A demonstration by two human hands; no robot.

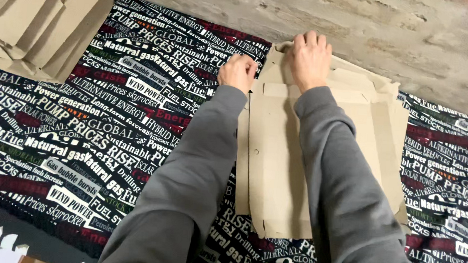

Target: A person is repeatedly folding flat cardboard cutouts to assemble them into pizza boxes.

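Note:
A flat brown cardboard box blank (275, 167) lies on a black cloth printed with white and red words (98, 111). My left hand (239, 71) is closed on the blank's far left corner flap. My right hand (309, 59) presses palm down on the far edge flap, fingers curled over the fold. Both arms wear grey sleeves and reach across the blank, hiding part of its middle and right side.
A stack of more flat cardboard blanks (38, 19) lies at the top left, partly on the cloth. Bare concrete floor (394, 33) runs along the far side. White pieces (1, 239) show at the bottom left corner.

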